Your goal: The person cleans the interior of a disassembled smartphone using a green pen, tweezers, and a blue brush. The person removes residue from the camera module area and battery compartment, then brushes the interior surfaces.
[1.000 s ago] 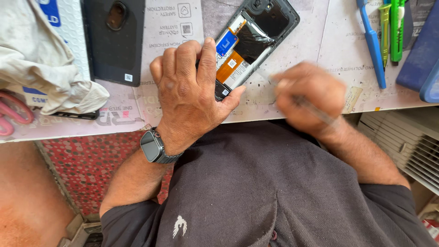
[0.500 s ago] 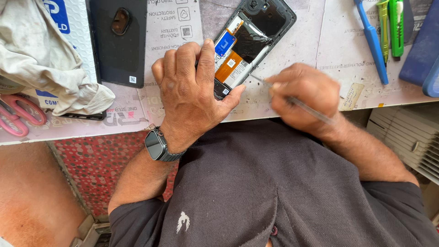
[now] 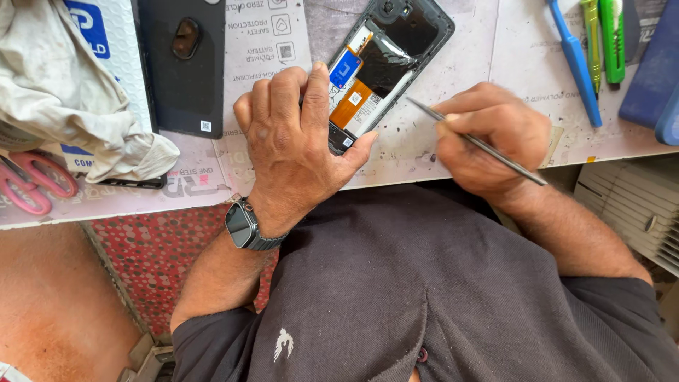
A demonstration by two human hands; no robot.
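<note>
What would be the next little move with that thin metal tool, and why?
Probably bring the thin metal tool tip across to the opened phone. The right hand holds it with its tip just short of the frame's edge, while the left hand pins the phone's lower end to the mat.

The surface (image 3: 453, 152) wears a pale printed mat. On it lie an opened phone (image 3: 385, 64), a black back cover (image 3: 184, 64) and a crumpled cloth (image 3: 64, 99) upper left. Pink scissors (image 3: 32, 184) lie at left, blue and green tools (image 3: 590, 49) upper right.

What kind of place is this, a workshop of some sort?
Most likely a phone repair bench. An opened phone lies on a work mat, pinned by the left hand; the right hand holds a thin metal tool. A back cover and screwdrivers lie nearby.
</note>
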